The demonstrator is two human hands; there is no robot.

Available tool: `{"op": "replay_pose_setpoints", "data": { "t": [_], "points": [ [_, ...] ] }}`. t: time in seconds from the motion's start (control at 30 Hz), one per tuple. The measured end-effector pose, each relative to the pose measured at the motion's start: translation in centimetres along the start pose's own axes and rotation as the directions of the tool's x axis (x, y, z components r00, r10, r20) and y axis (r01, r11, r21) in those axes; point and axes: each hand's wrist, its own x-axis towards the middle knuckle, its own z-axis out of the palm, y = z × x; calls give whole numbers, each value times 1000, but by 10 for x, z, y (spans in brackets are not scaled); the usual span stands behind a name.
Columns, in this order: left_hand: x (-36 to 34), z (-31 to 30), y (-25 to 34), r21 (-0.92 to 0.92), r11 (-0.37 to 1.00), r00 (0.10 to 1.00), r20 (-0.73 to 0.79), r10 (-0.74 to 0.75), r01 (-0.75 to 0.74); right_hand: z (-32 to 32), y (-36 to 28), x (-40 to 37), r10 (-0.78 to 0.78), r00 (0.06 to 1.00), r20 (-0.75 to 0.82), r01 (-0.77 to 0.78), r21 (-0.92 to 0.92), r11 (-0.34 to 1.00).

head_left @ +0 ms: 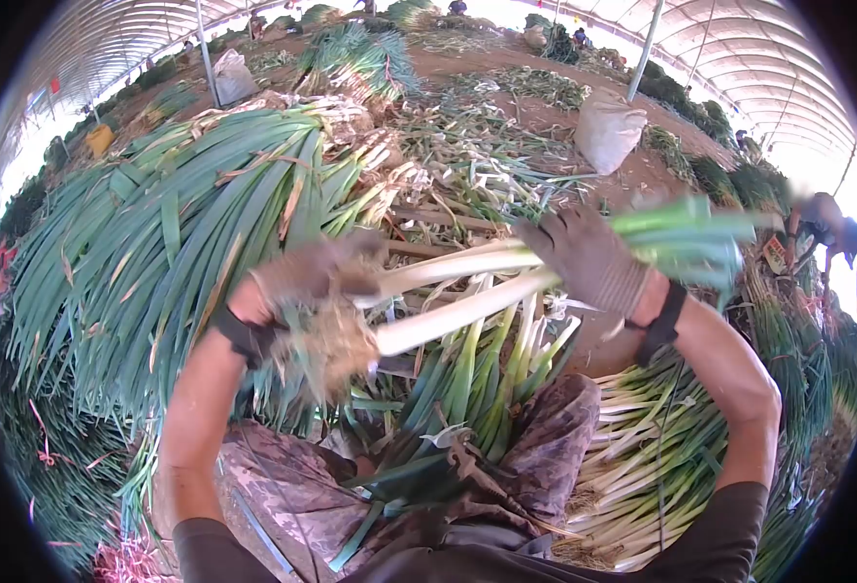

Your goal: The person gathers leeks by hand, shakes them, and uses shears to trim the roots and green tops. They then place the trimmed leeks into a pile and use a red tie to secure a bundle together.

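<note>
The leeks [448, 270] are white in the stalk, bright green at the top and pale tan at the roots. The left hand [317, 272] and right hand [588, 257] wear grey-brown gloves with black wrist straps [663, 321]. The trousers [545, 457] are mottled brown and grey. The heaped leaves [176, 223] are deep green, streaked with yellow. The sacks [608, 131] are white.

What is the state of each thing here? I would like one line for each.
leeks, held level between both hands, roots attached
left hand, gloved, shut around the root end
right hand, gloved, shut around the stalks
pile, heaped, green leaves uncut
sack, full, standing on soil
</note>
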Motion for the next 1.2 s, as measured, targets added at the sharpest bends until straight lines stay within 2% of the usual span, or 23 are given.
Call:
{"op": "replay_pose_setpoints", "data": {
  "t": [0.03,0.07,0.1,0.23,0.3,0.37,0.4,0.43,0.5,0.53,0.6,0.63,0.67,0.7,0.73,0.8,0.9,0.93,0.97,1.0,1.07,1.17,1.2],
  "points": [
    [5,13,-42,346,929,984,158,81,-132,5,3,9,-38,997,-73,34,-47,998],
    [0,37,-58,-56,998,984,180,-6,17,13,2,17,-41,993,-108,36,-49,998],
    [-6,68,-66,-445,877,969,236,-78,180,25,-3,25,-43,989,-138,36,-50,998],
    [-44,166,-81,-762,553,941,294,-167,336,105,-59,38,84,950,-300,-86,9,996],
    [-62,221,-93,-922,118,913,336,-231,369,179,-107,38,227,906,-358,-185,149,971],
    [-71,269,-130,-931,-79,882,362,-302,356,202,-160,25,322,946,-38,-298,295,908],
    [-68,272,-95,-834,-435,791,504,-348,340,197,-182,17,317,927,198,-371,377,849],
    [-69,282,-98,-851,-416,841,458,-287,322,194,-196,10,225,880,418,-455,605,654],
    [-71,299,-114,-884,-377,922,354,-157,275,197,-225,-12,383,845,375,-504,796,333],
    [-75,301,-124,-927,-255,903,340,-264,275,197,-229,-24,323,804,500,-496,862,-101],
    [-77,288,-118,-941,-89,882,337,-331,326,176,-224,-50,88,768,635,-289,465,-837],
    [-79,285,-116,-935,-9,870,333,-363,354,163,-229,-56,122,749,651,-318,515,-796],
    [-75,296,-142,-936,-80,914,353,-202,344,149,-237,-59,163,730,663,-344,563,-751],
    [-68,297,-124,-921,196,926,286,-246,336,140,-247,-60,210,711,671,-368,609,-703],
    [-61,303,-101,-832,458,941,209,-265,314,135,-264,-60,188,757,626,-210,506,-837],
    [-62,322,-124,-137,985,987,137,-84,103,137,-269,-67,279,680,678,-338,627,-701],
    [-41,271,-72,-97,992,923,382,-39,82,151,-259,-91,302,666,683,-356,646,-676],
    [-27,262,-84,117,973,813,534,-232,201,149,-258,-99,286,681,674,-258,587,-768],
    [-10,245,-82,190,953,814,497,-301,237,147,-256,-105,298,684,666,-274,612,-742],
    [-10,252,-135,63,993,971,210,-115,104,145,-255,-108,307,690,655,-288,638,-714],
    [30,249,-148,-39,932,907,-218,-360,361,145,-258,-111,314,708,632,-313,680,-663],
    [83,270,-170,-231,869,826,-278,-490,438,113,-257,-107,263,699,665,-266,583,-768],
    [92,276,-165,-323,840,807,-270,-524,437,119,-263,-112,316,709,631,-287,667,-688]
  ]
}}
